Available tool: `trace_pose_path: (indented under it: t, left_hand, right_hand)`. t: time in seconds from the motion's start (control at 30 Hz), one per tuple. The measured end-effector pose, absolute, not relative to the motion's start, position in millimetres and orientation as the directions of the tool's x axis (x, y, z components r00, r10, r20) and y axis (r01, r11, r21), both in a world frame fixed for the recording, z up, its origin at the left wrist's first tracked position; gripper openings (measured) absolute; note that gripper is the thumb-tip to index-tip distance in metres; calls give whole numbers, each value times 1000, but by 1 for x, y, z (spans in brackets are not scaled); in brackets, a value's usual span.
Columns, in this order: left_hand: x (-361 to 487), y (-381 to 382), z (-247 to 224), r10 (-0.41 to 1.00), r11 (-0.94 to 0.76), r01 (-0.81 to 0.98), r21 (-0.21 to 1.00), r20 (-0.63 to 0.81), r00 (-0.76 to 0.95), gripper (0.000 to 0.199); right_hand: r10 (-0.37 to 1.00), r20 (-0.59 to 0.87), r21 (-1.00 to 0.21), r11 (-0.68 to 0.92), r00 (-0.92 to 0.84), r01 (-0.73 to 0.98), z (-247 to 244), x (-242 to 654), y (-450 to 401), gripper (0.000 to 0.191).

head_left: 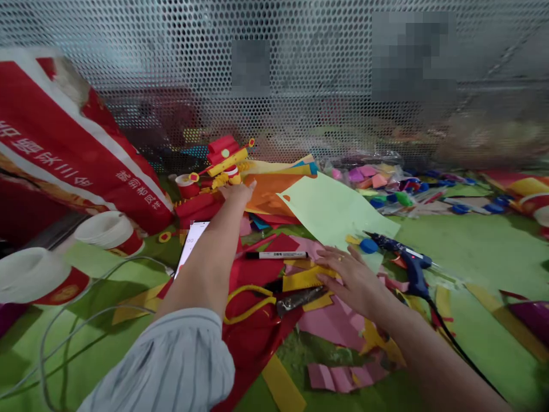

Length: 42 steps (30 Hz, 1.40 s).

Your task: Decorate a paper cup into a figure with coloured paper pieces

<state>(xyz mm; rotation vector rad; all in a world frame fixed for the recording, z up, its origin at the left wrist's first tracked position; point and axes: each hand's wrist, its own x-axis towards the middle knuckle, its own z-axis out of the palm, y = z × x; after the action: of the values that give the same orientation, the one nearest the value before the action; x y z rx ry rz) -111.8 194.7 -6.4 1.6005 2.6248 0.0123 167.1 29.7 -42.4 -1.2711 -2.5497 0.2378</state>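
Observation:
My left hand [238, 191] reaches far forward to a red and yellow paper craft [227, 157] with rolled parts and fringes. Its thumb points out to the side, but the other fingers are mostly hidden, so a grip cannot be made out. My right hand [351, 274] lies open, fingers stretched over a yellow paper strip [302, 278]. Close to its fingertips are a black and white marker [278, 255] and yellow-handled scissors [251, 303]. Beyond it rests a pale green sheet [338, 209]. A blue hot glue gun [412, 263] lies to its right.
White paper cups [38, 274] and a tall red bag [72, 143] stand at the left. A phone [193, 243] with a cable [103, 274] lies under my left forearm. Paper scraps [334, 326] cover the green table [484, 240]. Perforated metal mesh [309, 68] closes the back.

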Motion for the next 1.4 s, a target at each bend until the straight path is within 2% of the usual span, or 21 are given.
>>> trace_pose_path:
  t: [0.3,0.73,1.07,1.23,1.4]
  left_hand:
    - [-118,202,-13,870,494,869,38,-18,-494,71]
    - [-140,215,-17,822,567,819,84,-1,-569,68]
    - [-152,229,-20,761,644,763,56,55,-646,65]
    - [-151,229,-19,751,647,760,64,115,-650,72]
    - [-154,232,-23,736,654,750,97,150,-661,72]
  right_hand:
    - [783,175,-338,617,-596,711,-41,167,20,24]
    - [781,170,-311,621,-601,720,-40,168,20,24]
    - [747,218,-284,664,-628,691,-39,168,16,25]
    - [728,237,-281,686,-644,672,-36,167,17,26]
    - [733,234,-281,680,-639,677,-37,167,17,25]
